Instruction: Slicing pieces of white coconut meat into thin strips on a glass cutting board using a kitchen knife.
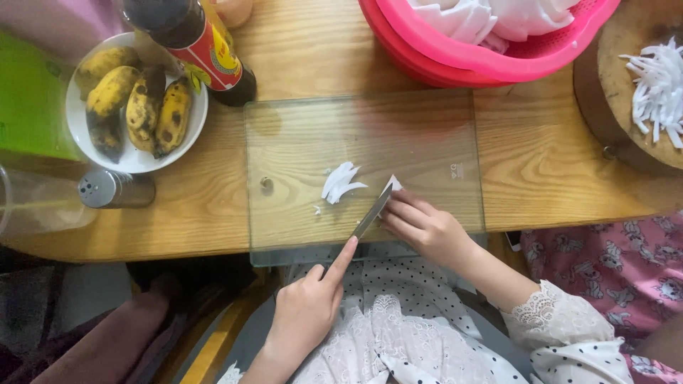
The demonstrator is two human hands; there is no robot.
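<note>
A clear glass cutting board (427, 128) lies on the wooden table, overhanging its near edge. My left hand (307, 306) grips a knife (373, 211), index finger stretched along the spine, with the blade tip angled up to the right. My right hand (421, 226) rests on the board, fingertips pressing a small white piece (393, 184) right at the blade tip. A few thin white slices (340, 183) lie on the glass just left of the blade.
A pink colander (498, 60) of white pieces sits at the back right. Beside it is a round wooden block (612, 92) with white strips (662, 89). At left are a plate of spotted bananas (135, 107), a dark sauce bottle (199, 43) and a metal shaker (114, 189). A person's pink-patterned clothing (612, 249) is at right.
</note>
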